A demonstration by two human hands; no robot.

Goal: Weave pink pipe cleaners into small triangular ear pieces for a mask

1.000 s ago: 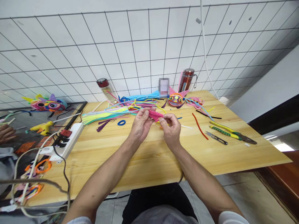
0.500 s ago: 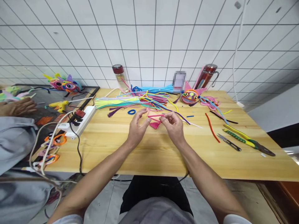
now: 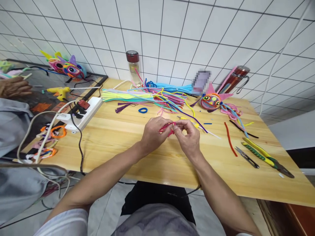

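Between my two hands is a small piece of bent pink pipe cleaner, mostly covered by my fingers. My left hand is closed on its left side, fingers curled over it. At the upper right end, the thumb and forefinger of my right hand pinch it close to my left fingertips. Both hands are held over the wooden table. Just beyond them lies a bundle of colourful pipe cleaners, with a yellow-handled tool partly hidden behind my right hand.
Pliers, thread snips and a red pipe cleaner lie at right. A decorated fish-like figure sits at the back. Leftward are a power strip, trailing cords, a yellow glue gun and a co-worker's hand.
My hands have come closer together, and my left fingers now cover more of the pink piece. The view has turned and tilted slightly.
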